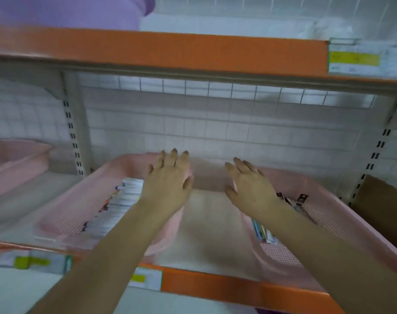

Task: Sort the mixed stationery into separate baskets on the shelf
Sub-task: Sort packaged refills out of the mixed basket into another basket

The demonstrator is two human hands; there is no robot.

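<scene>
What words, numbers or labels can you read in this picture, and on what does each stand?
Nothing is legible.
Yellow and white price label on the upper orange shelf edge: blurred.
Green and white label on the lower orange shelf edge: blurred.
Yellow and white label further along that edge: blurred.
Packets in the left pink plastic basket: unreadable.
Cards in the right pink plastic basket: unreadable.

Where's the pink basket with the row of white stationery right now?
Head view: the pink basket sits on the shelf left of centre, partly behind the left hand; a bare strip separates it from the neighbouring basket on the right.
</scene>
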